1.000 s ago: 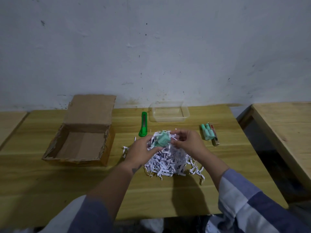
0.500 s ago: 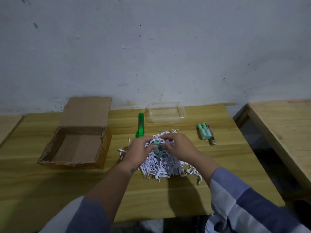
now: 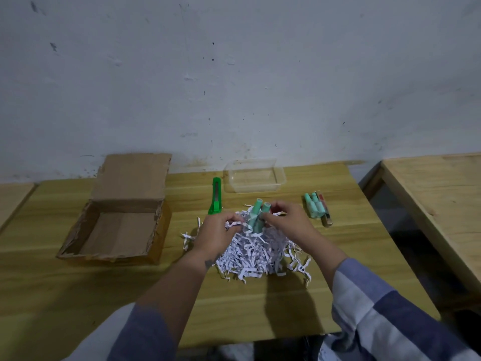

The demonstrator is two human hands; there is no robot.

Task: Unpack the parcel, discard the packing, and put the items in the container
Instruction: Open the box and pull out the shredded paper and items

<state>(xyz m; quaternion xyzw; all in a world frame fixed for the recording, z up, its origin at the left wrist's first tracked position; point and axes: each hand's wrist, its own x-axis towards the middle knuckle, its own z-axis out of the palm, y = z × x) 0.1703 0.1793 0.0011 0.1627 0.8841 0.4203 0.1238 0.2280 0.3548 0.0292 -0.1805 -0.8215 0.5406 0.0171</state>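
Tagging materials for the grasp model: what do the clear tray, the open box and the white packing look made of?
Clear rectangular tray: thin glossy plastic, see-through, probably.
Open brown box: matte corrugated cardboard, with torn, frayed rims.
White shredded packing pile: paper strips, matte, crinkled and curling.

bare wooden table [image 3: 351, 246] lies between the shredded paper pile [image 3: 256, 252] and the clear plastic container [image 3: 254, 175], but a green utility knife [image 3: 216, 196] lies left of that gap and a cluster of mint tubes [image 3: 314, 205] right of it. the open cardboard box [image 3: 117, 217] blocks the table's left side. the near edge is bare.
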